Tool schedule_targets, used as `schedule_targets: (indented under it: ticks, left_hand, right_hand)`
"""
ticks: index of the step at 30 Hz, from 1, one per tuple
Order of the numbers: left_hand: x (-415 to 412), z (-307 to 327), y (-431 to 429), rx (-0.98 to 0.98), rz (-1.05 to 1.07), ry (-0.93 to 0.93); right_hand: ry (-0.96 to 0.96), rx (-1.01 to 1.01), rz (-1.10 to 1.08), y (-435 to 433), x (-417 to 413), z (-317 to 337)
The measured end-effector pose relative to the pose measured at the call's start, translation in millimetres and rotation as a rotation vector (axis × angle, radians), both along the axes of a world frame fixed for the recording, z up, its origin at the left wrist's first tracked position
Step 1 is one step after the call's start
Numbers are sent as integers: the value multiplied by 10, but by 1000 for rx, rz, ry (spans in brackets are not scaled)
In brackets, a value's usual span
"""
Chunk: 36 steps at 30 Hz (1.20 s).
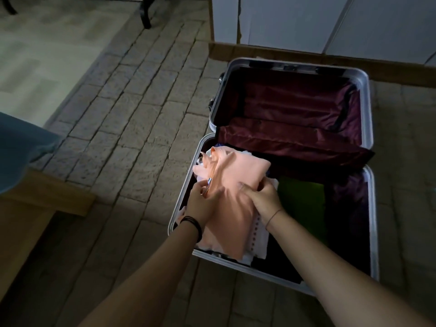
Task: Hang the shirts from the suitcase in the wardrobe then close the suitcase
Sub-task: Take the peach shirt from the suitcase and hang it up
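Note:
A silver suitcase (371, 208) lies open on the floor, its maroon-lined lid (295, 105) flat toward the wardrobe (295, 22). In the near half, a peach shirt (238, 168) lies on top of a pile at the left. My left hand (203, 204) pinches its left edge near a small label. Fingers curled, my right hand (262, 199) grips its right side. A white garment with a dotted trim (259, 234) lies under it. A green folded garment (304, 199) sits to the right, and dark clothing fills the rest.
The white wardrobe doors stand just beyond the suitcase on a wooden base (259, 53). A pale rug (47, 57) covers the floor at the far left. A wooden bed frame (35, 204) with blue bedding (21, 149) is at the left. Dark furniture legs (145, 13) stand at the top.

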<state>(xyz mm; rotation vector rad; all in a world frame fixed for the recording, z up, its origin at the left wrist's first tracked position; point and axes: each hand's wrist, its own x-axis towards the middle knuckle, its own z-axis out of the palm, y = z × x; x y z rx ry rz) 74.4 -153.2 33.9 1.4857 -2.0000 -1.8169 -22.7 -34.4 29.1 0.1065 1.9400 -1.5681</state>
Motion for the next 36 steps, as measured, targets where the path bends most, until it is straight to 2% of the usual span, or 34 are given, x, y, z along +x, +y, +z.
schedule_targets:
  ticks: [6,10,15,18,25,29,33,36]
  left_hand:
    - [23,134,-18,71,22,48]
    - [37,418,-69,37,62,72]
    - [40,1348,-166,226,-15,186]
    - [-15,2054,-232,178,-77,214]
    - [-197,3908,-142,40,-119,273]
    - [-329,5086,-51,31,-283,305]
    - [-489,6296,102,-103,-478,279]
    - [-606,7079,315,-204,-651,273]
  right_hand:
    - [-309,-276,-115,-128,68,45]
    - [-354,-379,-65,-94,46,390]
    - [-390,-553,84,-59,-87,1355]
    - [-401,-593,139,-35,-162,2132]
    - [-236,-507,80,204,-383,4045]
    - [1,-363,99,547,-631,5226]
    - [241,-246,224,853,-824,6402]
    - [332,-205,300,1031,-874,7165]
